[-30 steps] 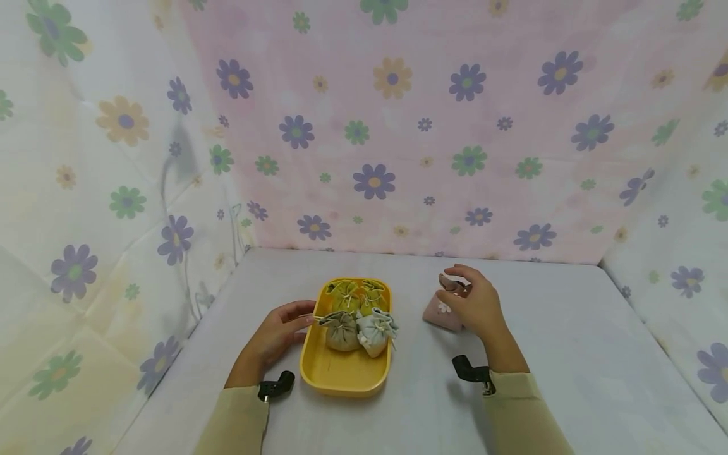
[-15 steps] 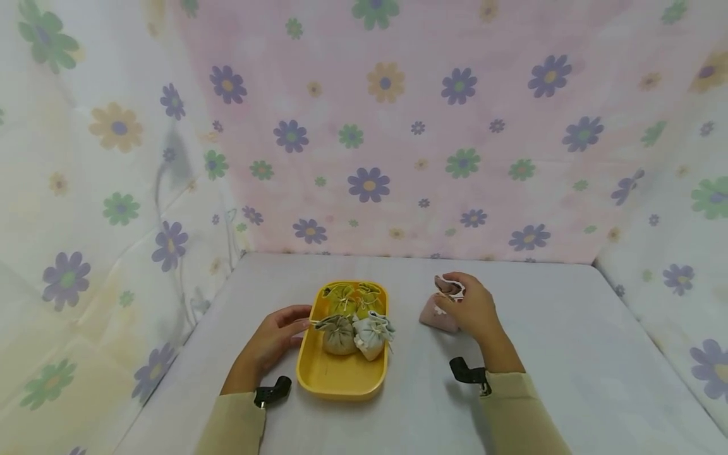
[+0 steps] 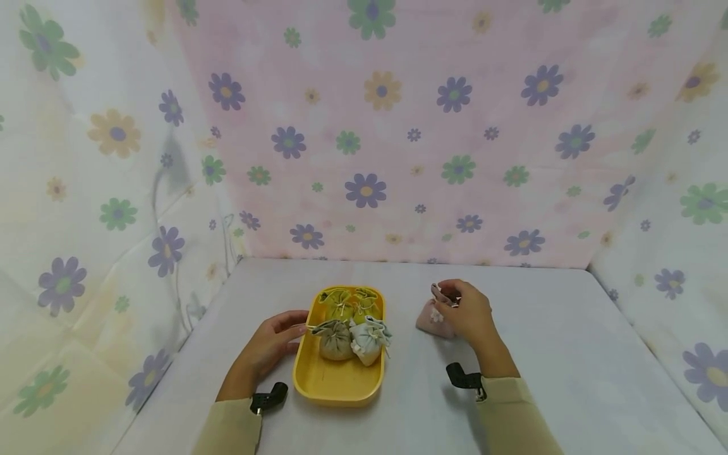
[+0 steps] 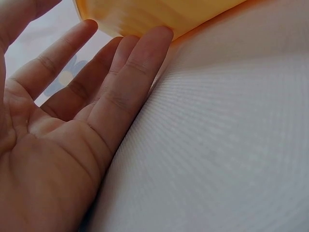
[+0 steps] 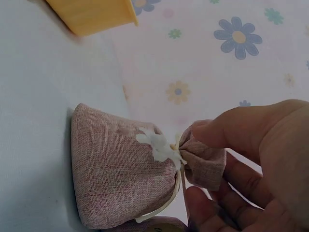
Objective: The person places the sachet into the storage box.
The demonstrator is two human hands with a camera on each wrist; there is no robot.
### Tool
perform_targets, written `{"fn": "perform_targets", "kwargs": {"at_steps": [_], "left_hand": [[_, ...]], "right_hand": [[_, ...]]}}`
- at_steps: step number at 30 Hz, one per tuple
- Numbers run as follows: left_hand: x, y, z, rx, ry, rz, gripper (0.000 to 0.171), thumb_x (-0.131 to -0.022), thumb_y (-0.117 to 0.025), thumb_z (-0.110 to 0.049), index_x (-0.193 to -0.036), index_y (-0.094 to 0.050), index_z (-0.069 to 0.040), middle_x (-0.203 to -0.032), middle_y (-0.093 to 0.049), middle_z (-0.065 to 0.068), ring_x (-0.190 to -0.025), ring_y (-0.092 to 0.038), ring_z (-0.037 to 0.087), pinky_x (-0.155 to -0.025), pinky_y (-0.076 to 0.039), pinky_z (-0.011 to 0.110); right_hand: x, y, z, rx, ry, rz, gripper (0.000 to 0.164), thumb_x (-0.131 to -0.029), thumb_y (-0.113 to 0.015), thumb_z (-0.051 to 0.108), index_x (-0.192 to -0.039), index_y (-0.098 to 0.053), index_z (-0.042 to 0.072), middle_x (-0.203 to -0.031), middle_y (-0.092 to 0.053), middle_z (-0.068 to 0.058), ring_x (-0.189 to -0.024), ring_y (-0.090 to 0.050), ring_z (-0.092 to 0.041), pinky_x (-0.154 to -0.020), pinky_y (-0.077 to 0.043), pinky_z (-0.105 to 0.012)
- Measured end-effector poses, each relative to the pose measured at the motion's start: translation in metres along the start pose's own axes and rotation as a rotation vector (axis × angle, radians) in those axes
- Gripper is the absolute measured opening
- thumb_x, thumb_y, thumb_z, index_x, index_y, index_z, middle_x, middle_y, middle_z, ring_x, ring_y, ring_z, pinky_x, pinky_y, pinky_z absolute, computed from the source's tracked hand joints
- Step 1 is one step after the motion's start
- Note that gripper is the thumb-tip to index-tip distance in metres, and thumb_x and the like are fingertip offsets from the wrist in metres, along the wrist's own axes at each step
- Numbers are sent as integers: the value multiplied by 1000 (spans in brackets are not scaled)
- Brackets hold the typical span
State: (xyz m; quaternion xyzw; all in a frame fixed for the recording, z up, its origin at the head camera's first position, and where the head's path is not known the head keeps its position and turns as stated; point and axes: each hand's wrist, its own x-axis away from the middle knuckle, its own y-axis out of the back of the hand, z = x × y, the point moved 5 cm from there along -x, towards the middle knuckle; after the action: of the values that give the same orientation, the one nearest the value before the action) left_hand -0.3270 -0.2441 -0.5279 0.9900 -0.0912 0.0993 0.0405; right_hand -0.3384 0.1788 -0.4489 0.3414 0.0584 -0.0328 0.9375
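In the head view my right hand [image 3: 473,316] is at a dusty-pink drawstring pouch [image 3: 435,321] on the table. The right wrist view shows its thumb and fingers pinching the gathered top of the pouch [image 5: 120,169], just above a cord and a white flower trim. My left hand [image 3: 267,347] lies along the left side of a yellow tray [image 3: 338,398], its fairly straight fingertips at the tray wall in the left wrist view. Inside the tray sit two yellow-green pouches [image 3: 339,303], a brown pouch [image 3: 335,344] and a pale blue-and-cream pouch [image 3: 368,344].
A white table [image 3: 409,392] stretches under both hands. Behind it hangs a pink flowered cloth [image 3: 409,158], with pale flowered cloths on either side. A black wrist-camera mount [image 3: 463,377] juts from the right wrist, and a similar mount [image 3: 270,397] from the left.
The head view has shifted slightly. My right fingers have adjusted at the pink pouch's top, which stays on the table. My left hand keeps its place beside the tray.
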Motion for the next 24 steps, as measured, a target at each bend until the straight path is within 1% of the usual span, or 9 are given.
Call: {"fn": "perform_targets", "kwargs": {"at_steps": [5,9,17,24], "left_hand": [[2,0,-1,5,-1,5,55,-91,-80,-35,-140,-63,-14,-146,-59,7,-123,-65,26,-94,-61,39],[2,-1,-2,5,-13,14,56,-91,-80,-36,-140,-63,-14,-146,-59,7,-125,-64,26,-95,-61,38],[1,-1,-3,-7,-13,10,58,-90,-81,-37,-140,-63,-14,-146,-59,8,-124,-64,25,-95,-61,36],[2,-2,-3,3,-11,9,57,-90,-80,-35,-140,-63,-14,-146,-59,7,-125,-64,25,-96,-60,37]], "right_hand": [[0,-1,-1,-7,13,-32,30,-95,-75,15,-125,-69,13,-113,-73,-6,-100,-68,-24,-84,-61,-40],[0,1,0,0,19,-70,23,-96,-74,16,-119,-72,14,-106,-74,-5,-96,-67,-23,-83,-60,-39],[1,3,3,-18,45,-104,14,-96,-74,18,-110,-72,14,-103,-75,-4,-92,-66,-21,-82,-57,-38],[2,5,5,-41,64,-92,13,-98,-73,21,-110,-70,14,-103,-75,-4,-92,-68,-20,-82,-58,-39]]}}
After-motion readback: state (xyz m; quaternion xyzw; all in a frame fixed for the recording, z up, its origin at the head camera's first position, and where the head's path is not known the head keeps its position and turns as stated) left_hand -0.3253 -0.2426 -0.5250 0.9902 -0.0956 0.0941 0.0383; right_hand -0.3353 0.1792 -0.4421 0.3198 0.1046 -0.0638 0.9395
